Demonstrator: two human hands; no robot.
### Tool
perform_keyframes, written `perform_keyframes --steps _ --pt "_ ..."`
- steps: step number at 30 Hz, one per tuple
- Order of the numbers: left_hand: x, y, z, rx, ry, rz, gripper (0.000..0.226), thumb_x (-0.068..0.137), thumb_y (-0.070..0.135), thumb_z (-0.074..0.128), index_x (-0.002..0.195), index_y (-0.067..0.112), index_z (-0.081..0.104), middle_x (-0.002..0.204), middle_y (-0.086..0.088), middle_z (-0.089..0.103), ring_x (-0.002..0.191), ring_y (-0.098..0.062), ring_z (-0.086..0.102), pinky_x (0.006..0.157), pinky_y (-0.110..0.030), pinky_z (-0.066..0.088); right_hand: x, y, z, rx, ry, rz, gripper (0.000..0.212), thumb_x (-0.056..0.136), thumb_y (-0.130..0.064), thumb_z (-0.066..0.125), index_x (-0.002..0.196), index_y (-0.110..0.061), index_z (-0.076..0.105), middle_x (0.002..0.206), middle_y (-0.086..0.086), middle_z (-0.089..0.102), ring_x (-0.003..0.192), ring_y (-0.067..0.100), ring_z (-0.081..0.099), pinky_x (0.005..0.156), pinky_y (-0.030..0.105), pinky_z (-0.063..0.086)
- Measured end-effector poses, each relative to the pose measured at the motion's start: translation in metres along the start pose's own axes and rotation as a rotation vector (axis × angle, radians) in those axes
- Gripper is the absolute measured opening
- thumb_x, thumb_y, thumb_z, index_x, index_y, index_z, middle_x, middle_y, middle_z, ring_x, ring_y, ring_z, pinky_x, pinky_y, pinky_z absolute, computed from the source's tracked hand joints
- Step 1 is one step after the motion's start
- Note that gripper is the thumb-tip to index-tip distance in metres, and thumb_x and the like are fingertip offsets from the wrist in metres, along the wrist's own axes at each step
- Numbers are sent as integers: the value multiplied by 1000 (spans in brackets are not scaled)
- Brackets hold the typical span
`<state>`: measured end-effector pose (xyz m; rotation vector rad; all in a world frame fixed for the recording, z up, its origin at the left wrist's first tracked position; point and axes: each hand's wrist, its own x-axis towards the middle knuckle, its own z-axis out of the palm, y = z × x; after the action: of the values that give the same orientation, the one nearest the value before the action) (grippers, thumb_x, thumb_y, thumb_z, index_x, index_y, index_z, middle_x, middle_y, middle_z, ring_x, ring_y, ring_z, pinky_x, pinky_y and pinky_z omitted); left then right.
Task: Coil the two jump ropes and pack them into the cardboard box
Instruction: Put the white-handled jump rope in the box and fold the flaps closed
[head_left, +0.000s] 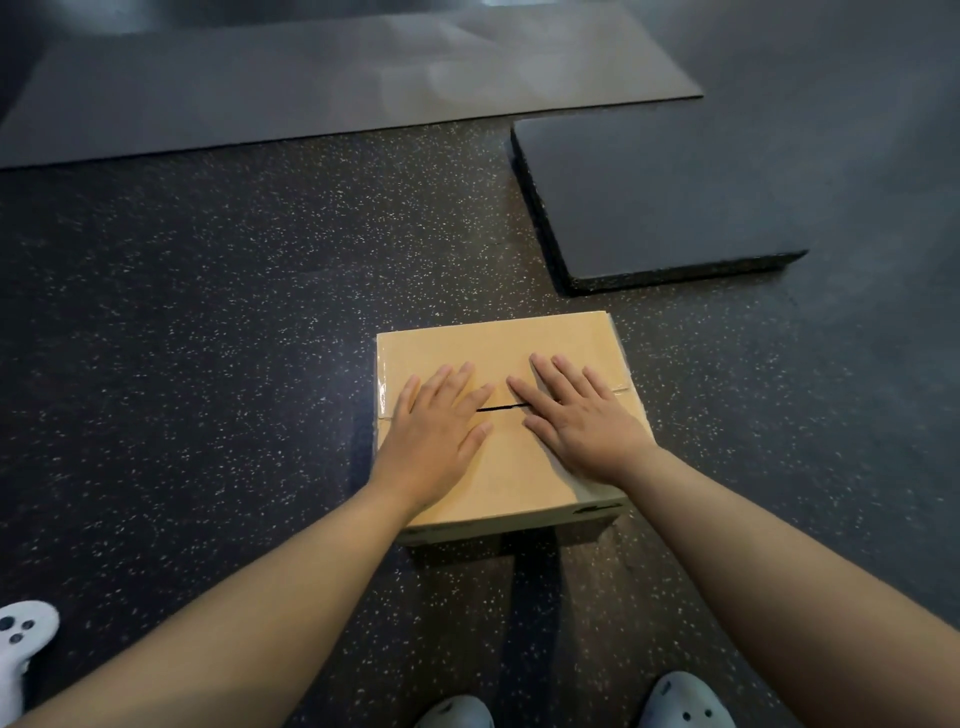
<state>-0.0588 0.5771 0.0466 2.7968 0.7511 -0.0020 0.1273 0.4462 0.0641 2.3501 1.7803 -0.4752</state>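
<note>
Head view: hands (509, 415) flat atop cardboard box (498, 338)

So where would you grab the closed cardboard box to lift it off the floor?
Probably by the short left and right side walls of the cardboard box, one of the hands on each. It sits flat on the floor, flaps shut, with both sides unobstructed.

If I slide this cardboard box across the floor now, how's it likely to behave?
The cardboard box looks low and wide, so it probably won't tip. The speckled floor looks rubbery, so it may drag rather than glide. Its flaps meet at an open slit under the left hand and right hand, so they may spring up.
</note>
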Motion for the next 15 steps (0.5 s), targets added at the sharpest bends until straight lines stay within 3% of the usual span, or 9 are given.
perform_keyframes --steps 2,4,5,10,12,15 --pt "-2 0 -1 -55 57 -6 51 106 51 32 155 35 36 168 5 25 156 -18 16 126 -47 10 -4 -4 1 -5 59 19 72 96 -58 -1 162 -36 16 172 5 11 159 30 11 126 49 12" --pt "-2 0 -1 -68 92 -5 50 105 52 36 151 34 42 165 4 33 153 -19 24 125 -47 16 -4 -8 1 10 106 34 63 100 -52 18 154 -29 42 161 12 41 149 36 39 117 54 33" --pt "-2 0 -2 -58 97 -10 50 104 52 38 150 34 43 163 4 35 152 -19 27 124 -47 18 -3 -8 3 17 132 31 60 101 -50 23 151 -28 47 157 13 46 145 37 44 115 54 37" --pt "3 5 -14 -38 60 3 49 102 52 42 148 34 45 159 3 40 146 -21 33 120 -45 21 -4 -5 -3 45 27 7 59 107 -48 15 163 -32 7 173 6 0 160 28 -1 127 48 3" --pt "5 5 -23 -34 43 5 49 101 51 45 147 34 45 156 3 42 143 -19 35 118 -44 24 -6 -5 -12 92 38 9 57 109 -47 24 163 -32 12 173 5 3 159 27 1 127 47 6" --pt "12 9 -36 -73 20 15 46 100 50 47 142 32 50 147 8 48 136 -15 41 114 -40 28 -16 -4 -27 253 88 26 56 107 -44 40 159 -27 28 169 6 23 155 27 22 124 42 18"
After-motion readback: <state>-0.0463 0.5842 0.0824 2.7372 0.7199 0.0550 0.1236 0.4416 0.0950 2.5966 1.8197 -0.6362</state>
